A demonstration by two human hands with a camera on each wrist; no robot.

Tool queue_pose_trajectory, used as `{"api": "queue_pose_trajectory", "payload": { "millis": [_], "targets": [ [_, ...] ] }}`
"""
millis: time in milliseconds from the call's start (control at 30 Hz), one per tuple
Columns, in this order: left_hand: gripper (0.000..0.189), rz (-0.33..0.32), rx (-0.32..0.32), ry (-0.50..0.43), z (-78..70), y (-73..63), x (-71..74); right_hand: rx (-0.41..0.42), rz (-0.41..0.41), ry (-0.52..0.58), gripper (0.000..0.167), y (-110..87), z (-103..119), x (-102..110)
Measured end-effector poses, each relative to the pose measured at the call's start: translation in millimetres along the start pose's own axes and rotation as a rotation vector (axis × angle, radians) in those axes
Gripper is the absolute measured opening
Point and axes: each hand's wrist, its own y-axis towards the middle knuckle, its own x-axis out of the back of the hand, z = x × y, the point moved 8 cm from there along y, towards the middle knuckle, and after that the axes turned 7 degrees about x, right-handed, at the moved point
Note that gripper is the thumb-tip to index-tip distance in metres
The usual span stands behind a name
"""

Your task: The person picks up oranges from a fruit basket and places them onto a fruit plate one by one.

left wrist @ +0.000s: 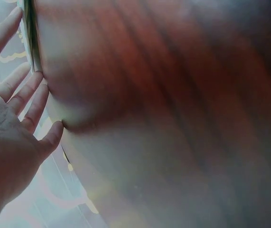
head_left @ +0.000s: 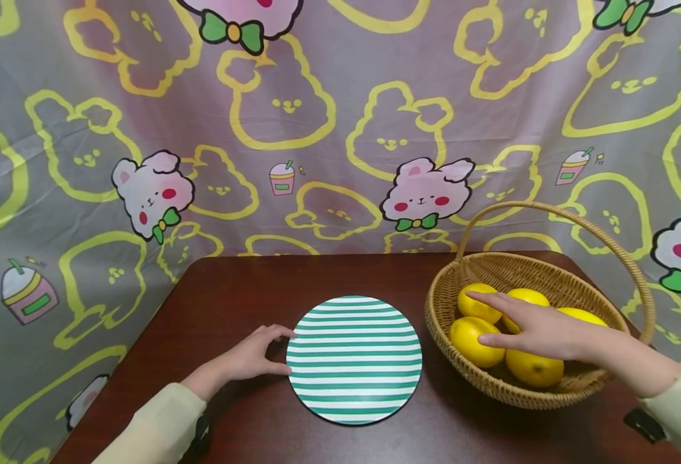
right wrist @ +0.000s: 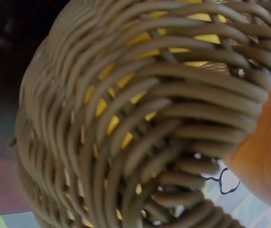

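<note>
A round board with green and white stripes [head_left: 354, 361] lies flat on the dark wooden table. My left hand [head_left: 250, 357] is at its left edge, thumb and fingers spread apart and fingertips right at the rim. In the left wrist view the palm faces the camera and the board's thin edge [left wrist: 33, 42] shows by the fingertips. Several yellow lemons [head_left: 472, 341] lie in a wicker basket [head_left: 549, 263] on the right. Over them reaches my right hand [head_left: 540, 327], its fingers extended and overlapping the fruit. Woven basket wall hides the fingers in the right wrist view.
The basket's tall arched handle [head_left: 595, 235] rises beyond the right hand. A patterned cloth with cartoon rabbits [head_left: 427, 193] hangs behind and beside the table [head_left: 247, 277]. Dark wrist bands [head_left: 644, 425] show at both sleeves.
</note>
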Motion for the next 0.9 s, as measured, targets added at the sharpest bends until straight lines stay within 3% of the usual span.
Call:
{"api": "queue_pose_trajectory", "payload": {
  "millis": [233,900],
  "targets": [
    [0.065,-0.002,0.006,0.000,0.6,0.1,-0.8,0.006,0.006,0.023,0.073,0.3,-2.9,-0.1],
    [0.064,-0.003,0.019,0.016,2.3,1.0,-0.8,0.123,0.043,0.126,0.062,3.6,-11.9,-17.3]
  ]
}}
